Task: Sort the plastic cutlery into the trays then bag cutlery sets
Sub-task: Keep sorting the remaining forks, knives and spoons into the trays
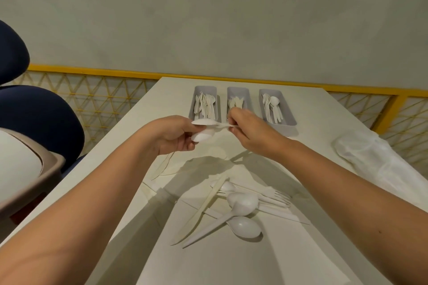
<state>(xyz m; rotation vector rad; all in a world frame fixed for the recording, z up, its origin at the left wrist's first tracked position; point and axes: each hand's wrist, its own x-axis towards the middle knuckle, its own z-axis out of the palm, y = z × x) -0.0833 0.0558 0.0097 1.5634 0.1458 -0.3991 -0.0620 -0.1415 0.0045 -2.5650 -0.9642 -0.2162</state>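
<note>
Both hands are up over the table (312,250), between the pile (243,201) and the trays; the left hand (171,136) is curled round the bowl end of a spoon (206,122), with a second spoon (201,137) tucked just beneath it in the same grip; the right hand (250,132) pinches the first spoon's handle tip, so both hands are clamped on it; its long axis runs across, bowl to the left, handle to the right; and here is what counts: the spoon tray (290,122) lies ahead and to the right, nearer the right hand, long side pointing away, so the spoon looks to need a turn before it drops in lengthwise; the fork tray (205,89) sits straight beyond the left hand, the middle tray (238,92) partly hidden behind the right fingers, its contents hard to tell; sorting seems well along, with spoons, forks and knives loose in the pile and one knife (162,166) apart on the left; bags (375,159) wait at the right edge; the table is pale and smooth; a blue chair (41,122) and a bin (27,169) stand left; a yellow rail (92,70) runs along under a grey wall (208,18).
</note>
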